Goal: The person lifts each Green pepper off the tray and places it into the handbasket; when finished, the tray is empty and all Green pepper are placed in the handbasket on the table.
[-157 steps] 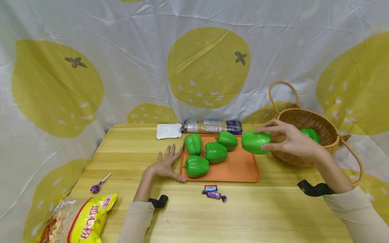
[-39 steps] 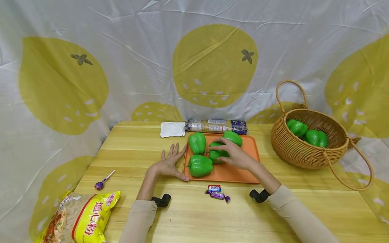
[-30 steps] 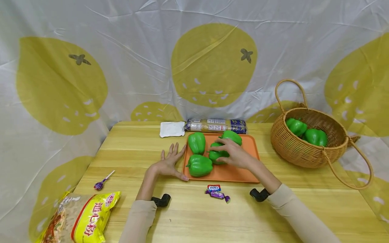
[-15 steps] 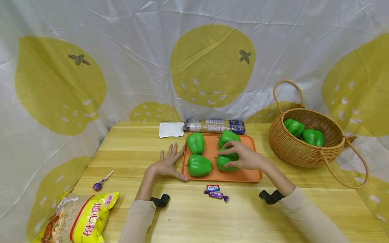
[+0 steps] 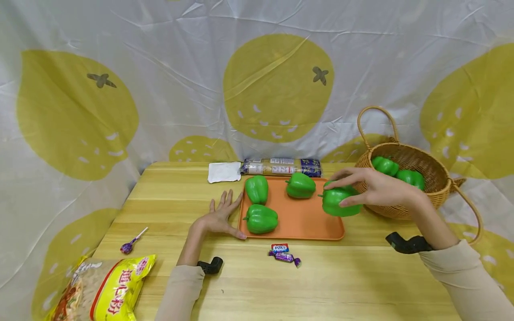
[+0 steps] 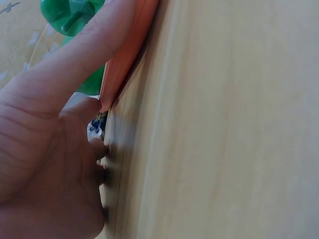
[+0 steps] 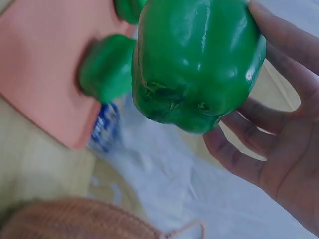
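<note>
My right hand grips a green bell pepper between thumb and fingers, held up over the right end of the orange tray. The right wrist view shows the same bell pepper close up, its blossom end toward the camera. Three more green peppers lie on the tray: one back left, one front left, one at the back. My left hand rests with spread fingers at the tray's left edge; in the left wrist view its thumb lies along the tray rim.
A wicker basket with two green peppers inside stands at the right. Behind the tray lie a clear noodle pack and a white packet. Wrapped candies lie in front; a lollipop and a yellow bag sit left.
My right hand has lifted a pepper from the middle of the tray and carried it right, toward the basket. A second pepper entered the basket earlier. My left hand stays at the tray.
</note>
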The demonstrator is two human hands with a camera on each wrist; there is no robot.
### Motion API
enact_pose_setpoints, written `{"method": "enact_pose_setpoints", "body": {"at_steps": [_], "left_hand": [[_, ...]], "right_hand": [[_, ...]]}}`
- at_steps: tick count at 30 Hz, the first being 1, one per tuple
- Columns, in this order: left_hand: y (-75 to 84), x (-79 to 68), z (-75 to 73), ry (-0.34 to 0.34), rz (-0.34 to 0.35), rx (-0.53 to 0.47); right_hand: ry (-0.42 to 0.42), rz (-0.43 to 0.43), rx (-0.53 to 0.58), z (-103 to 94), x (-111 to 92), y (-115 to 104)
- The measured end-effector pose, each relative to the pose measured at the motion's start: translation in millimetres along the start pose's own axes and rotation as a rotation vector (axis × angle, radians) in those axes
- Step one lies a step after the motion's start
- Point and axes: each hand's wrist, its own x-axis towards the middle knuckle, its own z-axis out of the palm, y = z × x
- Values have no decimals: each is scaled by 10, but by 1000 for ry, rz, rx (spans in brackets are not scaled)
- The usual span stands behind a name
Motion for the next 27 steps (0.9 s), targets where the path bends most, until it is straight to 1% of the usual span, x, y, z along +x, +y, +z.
{"method": "enact_pose_setpoints", "body": {"at_steps": [4,7,10,11,14,18,21,24,27], "left_hand": [[-1,-1,2,4,2,-1],[1,0,-2,6,6,-5],[13,-2,-8,2,5,-5],[20,-3,-9,-2,3,-1],[19,-6,-5,-3,4,5],[8,-9,1,2,6,9],[2,-8,4,3,2,7],[-3,-7,7,3,1,7],[-8,-7,10,5,2,7]], "right_hand": [[85,25,-56,-318,-153,32],[152,83,-69,-539,-261,71],[206,169,-59,-733,-354,139],[214,209,-39,-791,-383,167],[251,319,-25,-938,-444,260],[285,445,-27,-1068,-495,412],[312,501,-9,-1116,-509,547],[340,546,40,-1132,-512,688],[347,594,89,-1129,-512,826]]}}
